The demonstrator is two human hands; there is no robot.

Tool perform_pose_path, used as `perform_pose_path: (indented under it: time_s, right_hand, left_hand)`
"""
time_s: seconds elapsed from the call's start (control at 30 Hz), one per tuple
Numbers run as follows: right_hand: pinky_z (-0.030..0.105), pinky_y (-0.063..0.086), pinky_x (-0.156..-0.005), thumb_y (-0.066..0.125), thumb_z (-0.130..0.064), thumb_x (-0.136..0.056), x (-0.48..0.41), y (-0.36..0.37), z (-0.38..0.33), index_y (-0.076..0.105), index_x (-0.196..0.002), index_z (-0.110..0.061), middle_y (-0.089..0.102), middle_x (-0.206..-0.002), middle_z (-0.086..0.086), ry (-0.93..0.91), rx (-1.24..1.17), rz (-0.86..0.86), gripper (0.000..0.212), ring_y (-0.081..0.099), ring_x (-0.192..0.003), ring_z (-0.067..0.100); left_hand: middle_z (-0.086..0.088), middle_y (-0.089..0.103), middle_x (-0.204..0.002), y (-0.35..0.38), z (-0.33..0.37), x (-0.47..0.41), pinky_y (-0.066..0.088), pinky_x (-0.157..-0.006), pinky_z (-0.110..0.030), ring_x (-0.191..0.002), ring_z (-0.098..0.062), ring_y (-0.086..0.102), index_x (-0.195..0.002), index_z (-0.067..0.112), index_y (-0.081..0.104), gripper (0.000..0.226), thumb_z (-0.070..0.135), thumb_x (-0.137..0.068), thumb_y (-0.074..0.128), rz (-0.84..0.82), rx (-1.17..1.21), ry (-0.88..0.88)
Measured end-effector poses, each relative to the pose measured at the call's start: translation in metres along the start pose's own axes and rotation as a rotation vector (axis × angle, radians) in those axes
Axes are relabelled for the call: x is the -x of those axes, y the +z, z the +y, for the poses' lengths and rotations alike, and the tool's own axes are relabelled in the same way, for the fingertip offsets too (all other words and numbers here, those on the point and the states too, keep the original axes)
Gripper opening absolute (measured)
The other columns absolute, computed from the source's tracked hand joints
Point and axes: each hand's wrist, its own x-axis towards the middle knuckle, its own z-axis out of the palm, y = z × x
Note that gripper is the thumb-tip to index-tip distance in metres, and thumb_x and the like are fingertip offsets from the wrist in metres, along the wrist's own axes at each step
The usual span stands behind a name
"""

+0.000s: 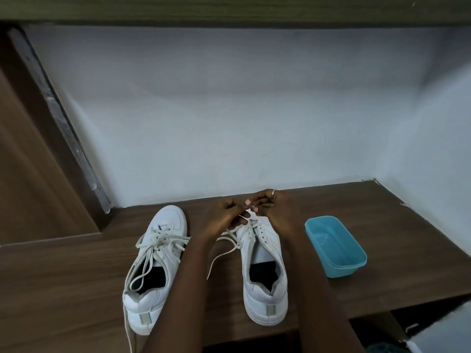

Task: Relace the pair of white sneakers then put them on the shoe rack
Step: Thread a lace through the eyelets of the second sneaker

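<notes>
Your left hand (224, 215) and right hand (279, 212) pinched the lace (237, 228) over the near sneaker (265, 273). The laced sneaker (153, 266) lay left of your left hand, and a blue tub (336, 248) right of your right hand.

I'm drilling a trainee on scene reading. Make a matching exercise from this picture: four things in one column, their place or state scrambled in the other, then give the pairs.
Things
1. left sneaker
2. right sneaker
3. blue tub
4. ring

Place or state
A. on a finger of the right hand
B. alone on the wooden surface, right of both sneakers
C. its lace held by the left hand and the right hand
D. untouched, loose laces over its opening

Pairs: 1-D, 2-C, 3-B, 4-A
</notes>
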Motion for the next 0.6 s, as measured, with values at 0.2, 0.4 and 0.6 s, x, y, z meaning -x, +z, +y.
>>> perform_pose_path:
  time_s: [0.2, 0.4, 0.6]
  right_hand:
    - [0.027, 0.046, -0.069, 0.073, -0.001, -0.075, -0.001, 0.001, 0.002, 0.052, -0.068, -0.021, 0.059, -0.073, -0.001, 0.027, 0.184, 0.118, 0.03, 0.056, -0.069, 0.012]
    - [0.02, 0.037, -0.06, 0.063, -0.024, -0.089, 0.006, 0.002, 0.021, 0.063, -0.102, -0.005, 0.065, -0.101, 0.009, 0.266, 0.675, 0.039, 0.023, 0.056, -0.087, 0.017]
    - [0.022, 0.034, -0.073, 0.06, -0.028, -0.091, 0.015, 0.02, 0.029, 0.058, -0.085, -0.008, 0.063, -0.107, 0.012, 0.33, 0.768, -0.121, 0.021, 0.058, -0.096, 0.02]
  left_hand:
    - [0.006, 0.062, -0.063, -0.005, -0.004, 0.0, 0.038, -0.048, -0.013, -0.05, 0.0, 0.051, -0.098, 0.002, 0.068, 0.012, 0.007, -0.088, 0.062, 0.052, -0.046, 0.008]
    - [0.006, 0.056, -0.056, 0.0, -0.009, 0.001, 0.033, -0.047, -0.013, -0.039, 0.002, 0.042, -0.075, 0.005, 0.067, 0.017, 0.018, -0.086, 0.065, 0.216, -0.15, 0.021]
    - [0.014, 0.056, -0.049, 0.019, -0.026, 0.0, 0.034, -0.053, -0.011, -0.05, 0.004, 0.05, -0.064, 0.016, 0.069, 0.024, 0.026, -0.085, 0.066, 0.198, -0.288, 0.019]
